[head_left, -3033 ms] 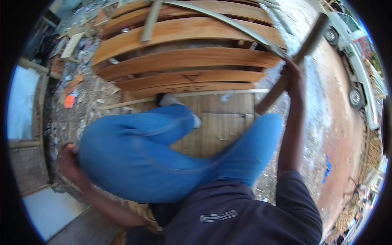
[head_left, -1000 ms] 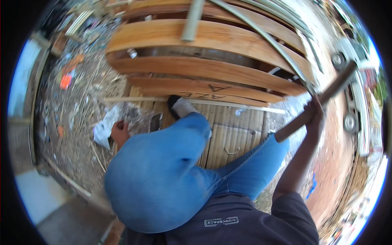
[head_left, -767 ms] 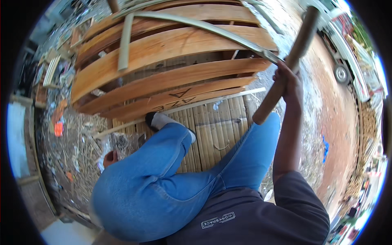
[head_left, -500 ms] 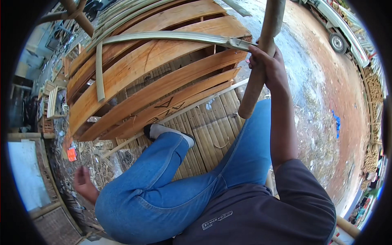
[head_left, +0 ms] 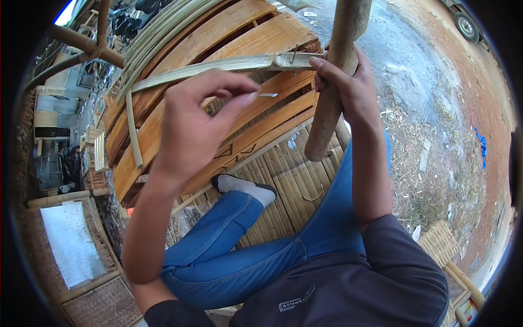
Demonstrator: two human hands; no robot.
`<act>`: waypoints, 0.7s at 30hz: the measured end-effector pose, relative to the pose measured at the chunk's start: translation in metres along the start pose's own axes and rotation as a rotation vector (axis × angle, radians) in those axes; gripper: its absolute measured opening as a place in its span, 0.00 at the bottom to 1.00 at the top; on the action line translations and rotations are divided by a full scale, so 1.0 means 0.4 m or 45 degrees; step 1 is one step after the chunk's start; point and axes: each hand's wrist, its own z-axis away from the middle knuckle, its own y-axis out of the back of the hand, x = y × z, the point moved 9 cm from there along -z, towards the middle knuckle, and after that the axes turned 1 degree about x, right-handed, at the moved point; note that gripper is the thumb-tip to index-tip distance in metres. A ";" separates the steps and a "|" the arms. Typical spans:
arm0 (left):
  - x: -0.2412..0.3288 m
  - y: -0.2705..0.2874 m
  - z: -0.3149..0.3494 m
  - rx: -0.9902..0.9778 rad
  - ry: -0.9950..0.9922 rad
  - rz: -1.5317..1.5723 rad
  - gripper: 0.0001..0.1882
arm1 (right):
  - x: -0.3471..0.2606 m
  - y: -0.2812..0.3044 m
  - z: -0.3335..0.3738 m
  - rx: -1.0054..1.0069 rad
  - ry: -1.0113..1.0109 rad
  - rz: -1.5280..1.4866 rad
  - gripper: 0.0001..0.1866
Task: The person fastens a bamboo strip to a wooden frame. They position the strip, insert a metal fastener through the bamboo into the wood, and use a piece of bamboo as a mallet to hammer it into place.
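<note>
My right hand (head_left: 357, 92) is closed round a thick bamboo pole (head_left: 333, 111), its thumb crossing the front. That thumb's tip meets the end of a pale green bamboo strip (head_left: 218, 65). A thin dark nail-like piece (head_left: 294, 56) stands at the strip near this end. My left hand (head_left: 190, 120) is raised over the curved wooden slats, thumb and fingers pinched on a small shiny sliver (head_left: 267, 95), too small to name surely. Below the strip lie orange-brown slats (head_left: 272, 111) with gaps between them.
Several more green strips (head_left: 163, 41) lie across the slats' far left. My foot (head_left: 245, 188) rests on a bamboo-slat platform (head_left: 283, 191) below. A bamboo frame (head_left: 90, 54) crosses the upper left. Littered ground (head_left: 430, 163) with a blue scrap (head_left: 480, 147) spreads right; a vehicle wheel (head_left: 467, 26) shows beyond.
My left hand has come up from low on the left to above the slats, now pinching the small sliver. My right hand keeps its hold on the pole. The view has shifted.
</note>
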 end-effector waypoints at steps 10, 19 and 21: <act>-0.019 -0.079 -0.076 0.211 -0.182 -0.223 0.08 | 0.006 0.013 -0.014 -0.085 0.065 0.038 0.39; 0.044 -0.096 -0.081 0.166 -0.337 -0.642 0.06 | 0.003 0.008 -0.013 -0.131 0.085 0.024 0.35; 0.056 -0.102 -0.088 0.132 -0.349 -0.699 0.06 | 0.004 0.009 -0.011 -0.118 0.087 0.019 0.35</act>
